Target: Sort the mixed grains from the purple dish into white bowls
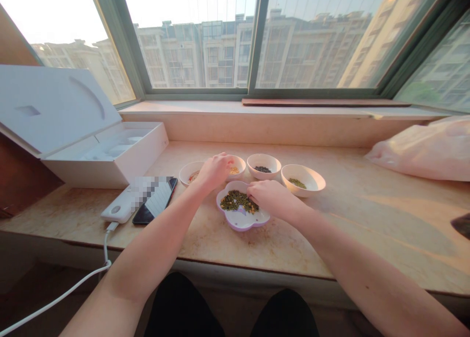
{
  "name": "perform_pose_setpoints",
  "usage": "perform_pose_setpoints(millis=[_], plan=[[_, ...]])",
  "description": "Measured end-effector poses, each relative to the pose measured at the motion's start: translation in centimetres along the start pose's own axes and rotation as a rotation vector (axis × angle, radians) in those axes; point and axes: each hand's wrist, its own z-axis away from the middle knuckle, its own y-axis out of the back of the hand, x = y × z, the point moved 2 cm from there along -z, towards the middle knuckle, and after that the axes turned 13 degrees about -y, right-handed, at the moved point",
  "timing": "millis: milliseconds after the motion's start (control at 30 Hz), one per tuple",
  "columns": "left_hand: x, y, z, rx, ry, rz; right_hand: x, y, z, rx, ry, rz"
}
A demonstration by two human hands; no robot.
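Seemingly mid-sort: L hand (pixel 215 170), fingers bent, is over the bowl (pixel 241 167) w/ yellow bits, R hand (pixel 272 196) has fingers bunched at beans (pixel 235 200) in the dish (pixel 240 222), can't tell if either's clamped, so next prob. calls for a fine pinch w/o scatter.

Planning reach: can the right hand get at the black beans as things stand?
Likely yes: the right hand is at the dish, close to the black beans; their bowl is uncovered, nothing visible blocking.
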Motion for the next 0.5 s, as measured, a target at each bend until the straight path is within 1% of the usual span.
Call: perform_pose_setpoints(millis=[167, 267, 300, 367, 500], plan=[[0.1, 0.0, 0.0, -0.005, -0.017, -0.001, -0.6, 0.2, 0.3, -0.02, 0.027, 0.119], [0.3, 0.0, 0.1, 0.026, -0.029, 0.027, -0.5, 0.3, 0.2, -0.008, 0.023, 0.117], [0.3, 0.1, 0.0, 0.053, -0.032, 0.05, -0.4, 0.4, 0.1, 0.003, 0.019, 0.068], [0.3, 0.5, -0.1, 0.137, -0.033, 0.13, 0.0, 0.9, 0.0, 0.038, 0.001, -0.122], [-0.2, 2.1, -0.4, 0.419, 0.0, 0.363, 1.2, 2.1, -0.1, 0.105, -0.119, -0.607]])
